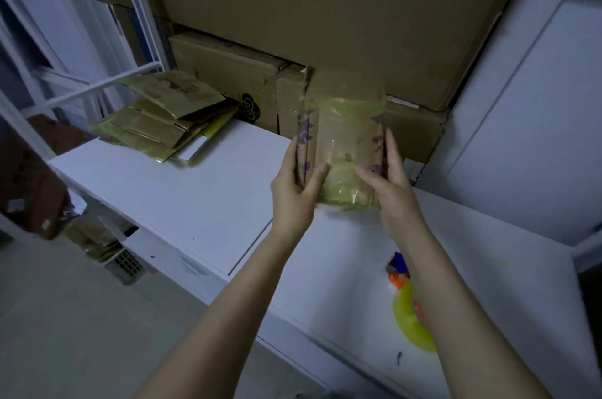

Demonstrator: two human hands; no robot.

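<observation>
Both hands hold one packet (345, 144) between them, upright, with its lower edge just above the table (163, 199) and close to the table's far edge. The packet is brown and flat, sealed in clear yellow-green film, with purple marks down both long sides. The left hand (294, 185) clasps the packet's left side: the thumb lies across the front face and the fingers run up along the edge. The right hand (395, 185) takes the right side the same way, thumb on the front and fingers stretched up the edge. Neither hand has anything else in it.

Right behind the packet, cardboard boxes (325, 14) stand stacked along the far edge of the table, the largest on top. Toward the far left corner lies a loose stack of similar packets (156, 125), fanned out and overlapping, well apart from the held one. A white metal rack (97, 85) rises beside that stack. Near the right edge of the table, partly hidden by the right forearm, lie a yellow ring (408, 323) and, just beyond it, some small orange and blue pieces (395, 268) too blurred to tell apart.
</observation>
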